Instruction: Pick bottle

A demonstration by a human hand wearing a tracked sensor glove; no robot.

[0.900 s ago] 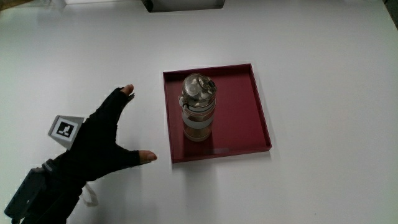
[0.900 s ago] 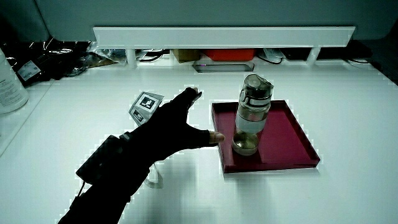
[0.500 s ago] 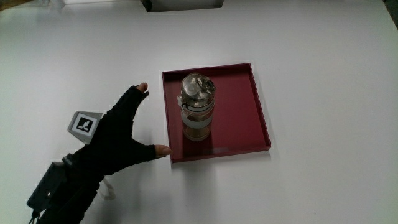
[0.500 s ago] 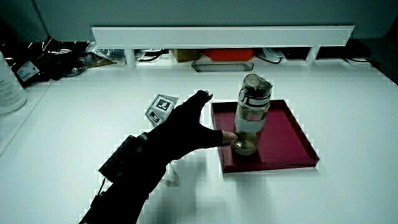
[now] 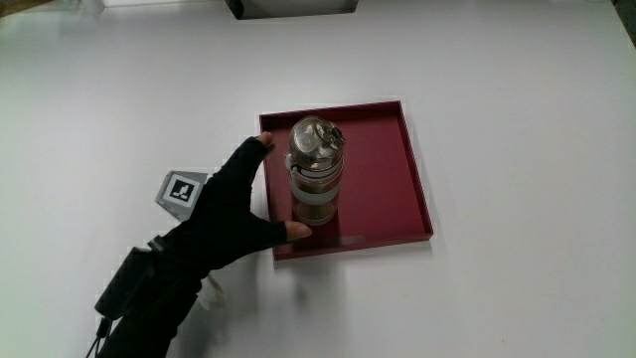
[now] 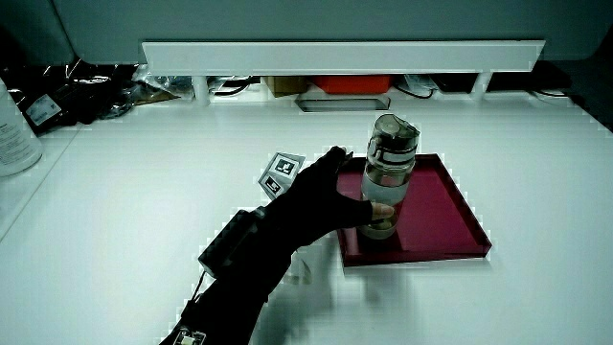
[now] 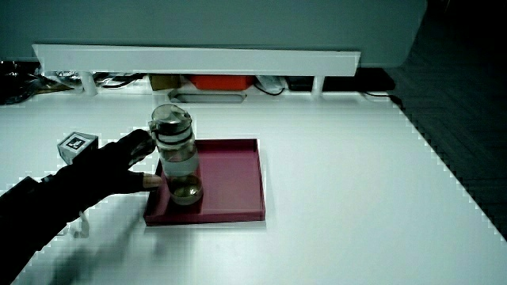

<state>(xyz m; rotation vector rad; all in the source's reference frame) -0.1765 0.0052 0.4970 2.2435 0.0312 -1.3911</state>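
Note:
A clear bottle (image 5: 316,171) with a grey lid and a pale band stands upright in a dark red tray (image 5: 388,174); both side views show the bottle (image 6: 389,177) (image 7: 177,157) too. The gloved hand (image 5: 238,202) is over the tray's edge beside the bottle, fingers spread around it with nothing held. Its thumb tip is at the bottle's base, and the other fingers reach up alongside the bottle. The patterned cube (image 5: 180,189) rides on the back of the hand (image 6: 326,199) (image 7: 111,170).
The white table (image 5: 517,109) lies all around the tray. A low white partition (image 6: 345,56) with cables and small items under it runs along the table's edge farthest from the person. A white container (image 6: 14,129) stands at the table's edge in a side view.
The hand has moved across the table toward the tray and now reaches over its edge, thumb at the bottle's base. The bottle and tray have not moved.

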